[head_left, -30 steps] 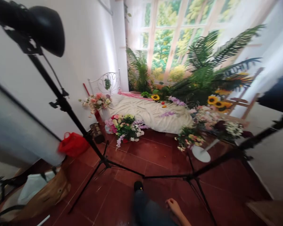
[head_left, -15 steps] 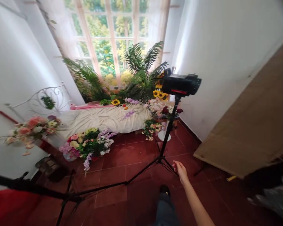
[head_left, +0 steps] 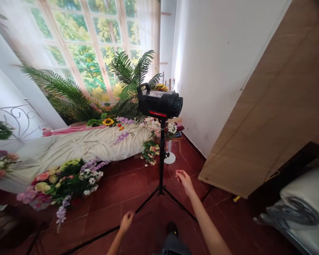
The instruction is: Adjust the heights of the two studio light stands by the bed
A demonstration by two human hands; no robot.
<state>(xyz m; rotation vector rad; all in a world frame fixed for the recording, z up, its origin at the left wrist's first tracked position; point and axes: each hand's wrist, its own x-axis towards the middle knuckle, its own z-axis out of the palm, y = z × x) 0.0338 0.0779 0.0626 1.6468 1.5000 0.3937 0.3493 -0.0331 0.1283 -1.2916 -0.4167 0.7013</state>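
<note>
A black studio light (head_left: 159, 102) with a red label strip sits on top of a black light stand (head_left: 161, 159) in the middle of the view. To the right of the pole, my right hand (head_left: 184, 180) is held in the air, its fingers loosely bent and apart, with nothing in them. My left hand (head_left: 127, 221) hovers low, over or beside a stand leg; whether it touches cannot be seen. Its fingers look curled in and slightly blurred, and no held object shows.
A bed with a cream cover (head_left: 103, 145) stands beyond, with flower bunches (head_left: 58, 180) before it and palm leaves (head_left: 133, 71) behind. A brown board (head_left: 244, 134) leans at right, near a white-and-silver padded piece (head_left: 303, 202). My shoe (head_left: 172, 228) is on red tiles.
My view has turned right and come closer to the light stand. My left hand has come into view. My right hand has risen nearer the pole.
</note>
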